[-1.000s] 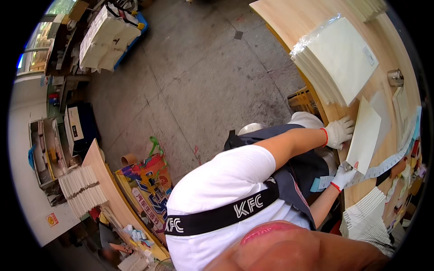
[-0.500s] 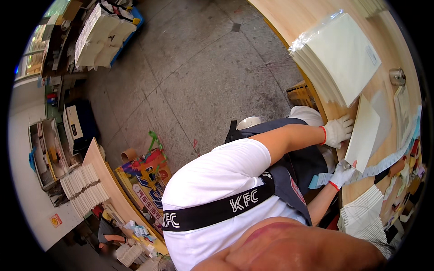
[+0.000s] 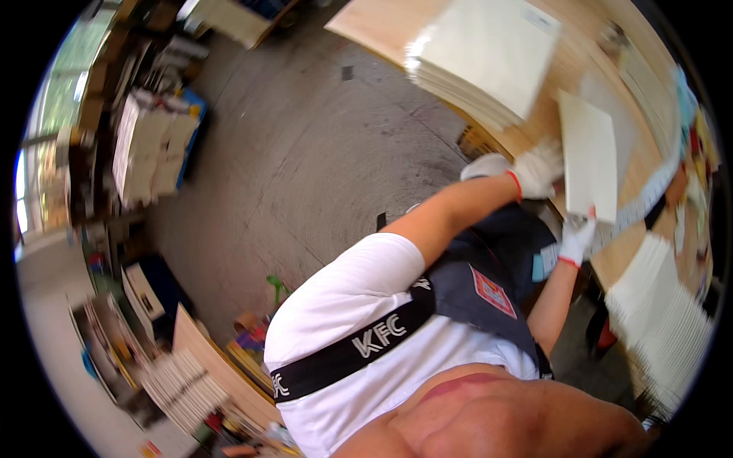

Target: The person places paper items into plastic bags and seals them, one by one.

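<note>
My left hand (image 3: 539, 169), in a white knit glove with a red cuff, is at the left edge of a white paper sheet (image 3: 592, 153). It is blurred, but its fingers look stretched out and seem to hold nothing. My gloved right hand (image 3: 578, 235) pinches the sheet's near edge, with a bare thumb tip on top. The sheet lies tilted over the wooden table (image 3: 569, 76). Just beyond my left hand lies a thick stack of white sheets (image 3: 489, 57) in clear plastic. A fanned pile of white paper (image 3: 660, 313) spreads out to the right of my right forearm.
A pale blue printed strip (image 3: 649, 195) runs along the table past my right hand. A metal cup (image 3: 612, 37) stands toward the far side. Across the grey floor (image 3: 321, 145), white bundles (image 3: 149, 149) sit on a blue base, and a paper stack (image 3: 187, 389) lies lower left.
The view has shifted, so table and bundles sit elsewhere in it. The sheet looks raised and more upright in my right hand; my left hand has drawn slightly back from the stack.
</note>
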A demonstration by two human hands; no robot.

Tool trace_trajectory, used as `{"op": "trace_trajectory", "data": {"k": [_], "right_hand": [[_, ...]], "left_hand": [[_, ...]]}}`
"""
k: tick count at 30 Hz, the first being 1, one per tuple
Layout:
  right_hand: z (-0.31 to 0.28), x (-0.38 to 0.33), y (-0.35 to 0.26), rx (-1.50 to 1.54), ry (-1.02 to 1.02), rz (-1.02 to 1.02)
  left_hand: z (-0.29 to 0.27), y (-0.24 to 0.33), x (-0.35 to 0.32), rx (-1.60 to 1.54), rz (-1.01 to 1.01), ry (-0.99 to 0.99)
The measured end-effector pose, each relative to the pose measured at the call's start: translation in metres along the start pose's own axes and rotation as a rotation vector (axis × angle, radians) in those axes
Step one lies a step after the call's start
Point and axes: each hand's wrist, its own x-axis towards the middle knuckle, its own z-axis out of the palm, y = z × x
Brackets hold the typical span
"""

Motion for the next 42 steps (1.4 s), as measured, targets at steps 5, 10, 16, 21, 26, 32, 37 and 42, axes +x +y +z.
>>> {"op": "trace_trajectory", "data": {"k": [5,10,16,21,26,32,37,42], "right_hand": [[-0.011,-0.011,-0.009,0.121,-0.126,-0.078],[-0.062,-0.058,-0.046,0.255,-0.192,-0.104],[-0.119,-0.103,-0.067,0.198,-0.156,-0.156],[-0.116,-0.121,-0.061,0.118,-0.217,-0.120],[-0.095,-0.080,-0.041,0.123,-0.253,-0.134],[-0.033,-0.035,-0.011,-0.028,-0.044,-0.232],[-0.044,-0.012,0.005,-0.120,-0.059,-0.142],[-0.040,-0.017,0.005,-0.186,-0.019,-0.117]], "left_hand": [[-0.011,-0.002,0.010,-0.024,-0.002,-0.045],[-0.029,0.004,0.049,0.117,0.008,-0.308],[-0.034,0.010,0.074,0.277,-0.039,-0.472],[-0.035,-0.007,0.055,0.056,0.063,-0.299],[-0.018,-0.020,0.028,-0.114,0.205,0.027],[-0.025,-0.016,0.025,-0.149,0.130,0.015],[-0.024,-0.018,0.025,-0.187,0.128,0.119],[-0.026,-0.022,0.018,-0.196,0.116,0.164]]}}
